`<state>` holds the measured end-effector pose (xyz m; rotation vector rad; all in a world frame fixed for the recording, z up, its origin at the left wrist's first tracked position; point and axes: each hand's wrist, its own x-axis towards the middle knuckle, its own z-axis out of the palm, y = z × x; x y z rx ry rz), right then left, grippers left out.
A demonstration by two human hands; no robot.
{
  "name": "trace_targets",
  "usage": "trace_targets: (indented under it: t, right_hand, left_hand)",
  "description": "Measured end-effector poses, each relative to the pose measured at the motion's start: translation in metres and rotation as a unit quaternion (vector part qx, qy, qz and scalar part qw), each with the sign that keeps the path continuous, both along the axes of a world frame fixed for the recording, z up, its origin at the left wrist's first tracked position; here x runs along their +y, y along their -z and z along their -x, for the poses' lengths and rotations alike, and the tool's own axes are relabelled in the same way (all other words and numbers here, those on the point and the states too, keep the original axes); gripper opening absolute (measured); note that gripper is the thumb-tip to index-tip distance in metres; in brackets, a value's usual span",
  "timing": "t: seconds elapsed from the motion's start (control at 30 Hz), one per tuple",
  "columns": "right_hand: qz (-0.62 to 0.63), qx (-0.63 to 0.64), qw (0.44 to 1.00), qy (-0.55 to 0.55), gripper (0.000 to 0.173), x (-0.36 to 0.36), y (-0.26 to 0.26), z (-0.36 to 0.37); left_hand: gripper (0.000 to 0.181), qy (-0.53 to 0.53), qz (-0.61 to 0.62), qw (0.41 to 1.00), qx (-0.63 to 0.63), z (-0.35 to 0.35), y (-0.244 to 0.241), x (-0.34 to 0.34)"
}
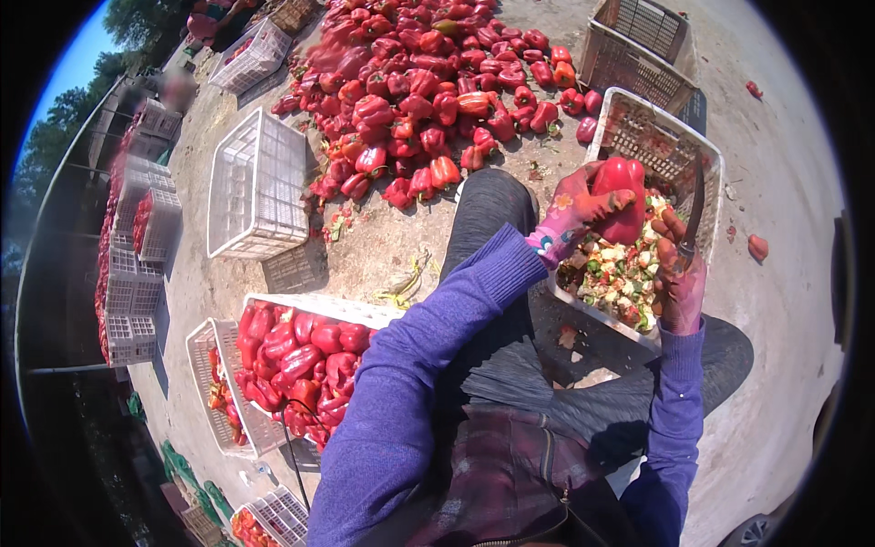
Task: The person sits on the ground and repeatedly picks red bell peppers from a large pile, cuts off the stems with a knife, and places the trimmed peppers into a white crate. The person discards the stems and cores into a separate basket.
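My left hand [581, 202], in a stained pink glove, grips a red bell pepper [621, 198] above a white plastic crate [711, 171]. Inside that crate lie many cut pepper cores and green stem pieces [618, 277]. Close by on the right, my right hand [678, 277], also gloved, is closed around the handle of a knife [697, 198]. The dark blade points up and away from me, apart from the pepper. The pepper's underside and part of the left fingers are hidden from view.
A large heap of red bell peppers [417, 102] covers the ground ahead. To my left stand a white crate of peppers [294, 362] and an upright white crate [256, 184]. Dark crates [639, 61] sit at the far right. Stacked full crates [137, 273] line the far left.
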<state>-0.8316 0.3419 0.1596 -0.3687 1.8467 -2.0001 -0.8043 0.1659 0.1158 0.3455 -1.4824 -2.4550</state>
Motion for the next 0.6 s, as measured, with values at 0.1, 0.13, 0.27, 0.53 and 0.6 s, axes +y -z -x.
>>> trace_targets:
  t: [0.1,0.13,0.27,0.53,0.6]
  right_hand:
    - [-0.032,-0.014,0.999,-0.040,0.041,-0.006,0.010,0.006]
    - [-0.029,-0.040,0.997,-0.053,0.033,-0.006,0.017,0.009]
    - [-0.021,-0.072,0.994,-0.084,0.018,0.006,0.035,0.020]
    - [-0.053,-0.090,0.992,-0.066,0.029,0.037,0.072,0.033]
    - [-0.053,-0.111,0.990,-0.069,0.030,0.045,0.083,0.045]
  left_hand:
    - [0.076,-0.012,0.135,0.990,0.023,-0.003,0.010,0.027]
    - [0.075,-0.025,0.193,0.981,0.001,-0.003,0.012,0.028]
    - [0.062,-0.007,0.342,0.938,-0.052,-0.014,-0.001,0.031]
    - [0.045,0.053,0.388,0.918,-0.056,-0.017,0.014,0.030]
    - [0.049,0.097,0.428,0.898,-0.039,-0.011,0.018,0.024]
